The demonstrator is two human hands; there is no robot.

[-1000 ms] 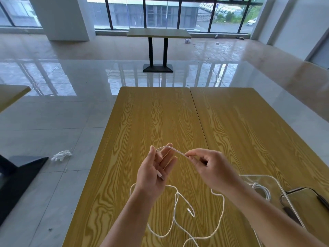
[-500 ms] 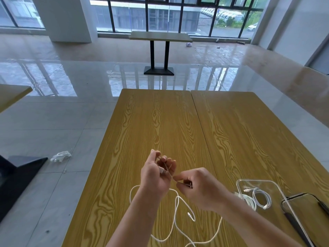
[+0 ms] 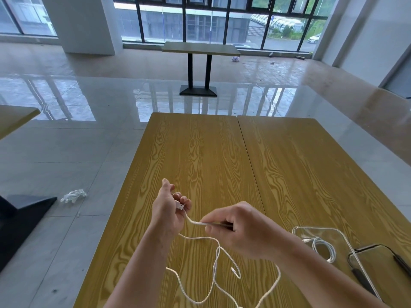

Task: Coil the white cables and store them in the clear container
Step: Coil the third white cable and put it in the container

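Hands raised, left [image 3: 169, 210] gripping cable [image 3: 213, 265] plug, right [image 3: 242, 232] pinching

Left hand [image 3: 170, 210] raised, fingers curled in a grip; right hand [image 3: 240, 227] beside it, fingertips pinched.

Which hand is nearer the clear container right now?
Right. The right hand pinches the white cable just left of the clear container; the left hand holds the plug end farther left.

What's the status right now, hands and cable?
Left hand grips the white cable's plug end. Right hand pinches the white cable; the rest lies loose on the wooden table. Clear plastic container holds one coiled cable. Nothing blocking.
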